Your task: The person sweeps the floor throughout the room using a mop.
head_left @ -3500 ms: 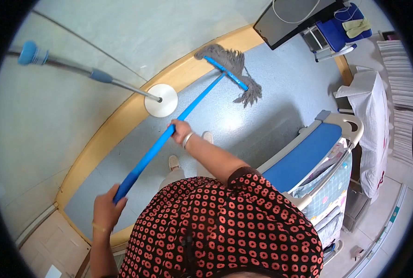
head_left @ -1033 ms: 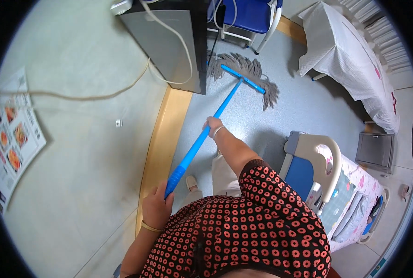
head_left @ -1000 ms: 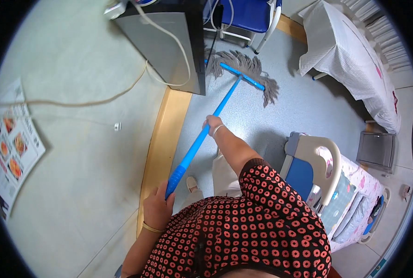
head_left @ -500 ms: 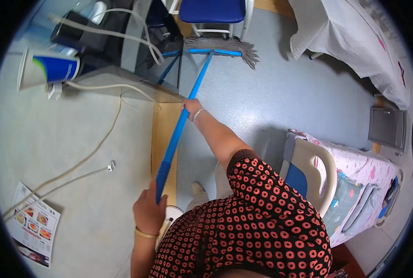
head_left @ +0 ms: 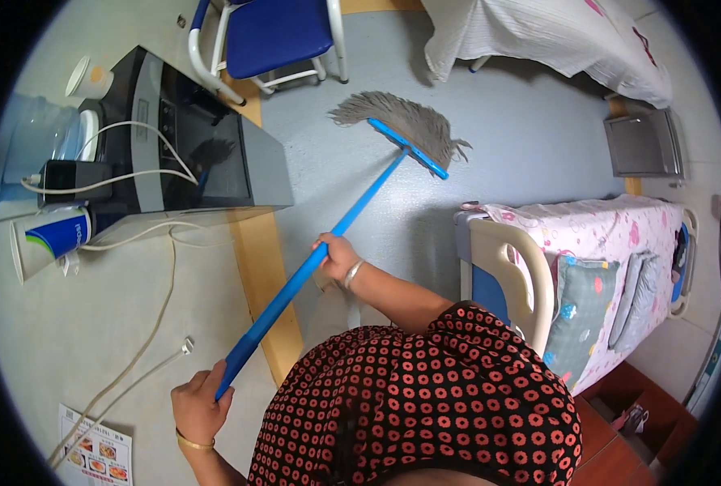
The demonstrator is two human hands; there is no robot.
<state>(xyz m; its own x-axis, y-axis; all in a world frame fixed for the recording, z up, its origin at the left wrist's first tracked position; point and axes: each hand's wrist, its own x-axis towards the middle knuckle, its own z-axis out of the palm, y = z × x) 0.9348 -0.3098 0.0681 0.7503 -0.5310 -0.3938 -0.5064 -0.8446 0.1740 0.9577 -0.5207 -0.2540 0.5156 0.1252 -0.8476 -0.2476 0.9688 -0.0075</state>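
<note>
1. Left hand (head_left: 198, 409) clamped round the end of the blue mop (head_left: 328, 243) handle.
2. Right hand (head_left: 338, 257) closed around mid-handle.
3. Grey mop head rests on the floor (head_left: 522, 146), near the blue chair (head_left: 275, 36).

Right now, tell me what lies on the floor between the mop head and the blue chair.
In the head view, only bare grey floor separates the mop head from the blue chair. Nothing stands or lies in that stretch.

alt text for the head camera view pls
A person grips a blue mop handle with both hands, left hand at its end, right hand midway, its grey mop head on the floor near a blue chair and a bed.
</note>
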